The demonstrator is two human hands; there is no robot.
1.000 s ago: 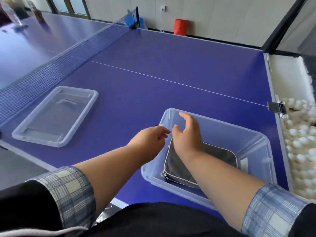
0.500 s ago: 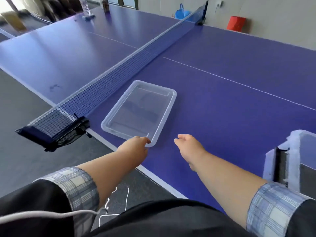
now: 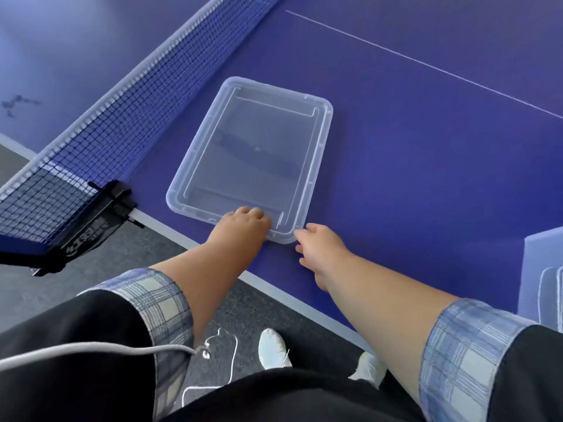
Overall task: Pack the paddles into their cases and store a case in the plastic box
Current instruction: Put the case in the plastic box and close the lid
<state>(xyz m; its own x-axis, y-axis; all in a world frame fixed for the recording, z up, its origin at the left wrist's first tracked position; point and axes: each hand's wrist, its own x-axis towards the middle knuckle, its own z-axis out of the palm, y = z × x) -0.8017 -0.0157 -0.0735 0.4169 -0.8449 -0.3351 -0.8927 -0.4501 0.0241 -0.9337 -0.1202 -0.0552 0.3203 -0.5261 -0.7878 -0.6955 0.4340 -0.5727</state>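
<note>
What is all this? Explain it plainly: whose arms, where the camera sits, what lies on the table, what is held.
No machine: these are a person's bare arms, filmed by one wide-angle camera worn on the head, looking down. The blue surface is a table-tennis table with its net at left. On it lies a clear plastic lid. The left hand curls its fingers over the lid's near rim. The right hand is open beside the lid's near corner, holding nothing. Part of the plastic box shows at the right edge.

Clear rectangular lid (image 3: 253,147), lying flat, plastic box (image 3: 545,260) corner at right edge
</note>
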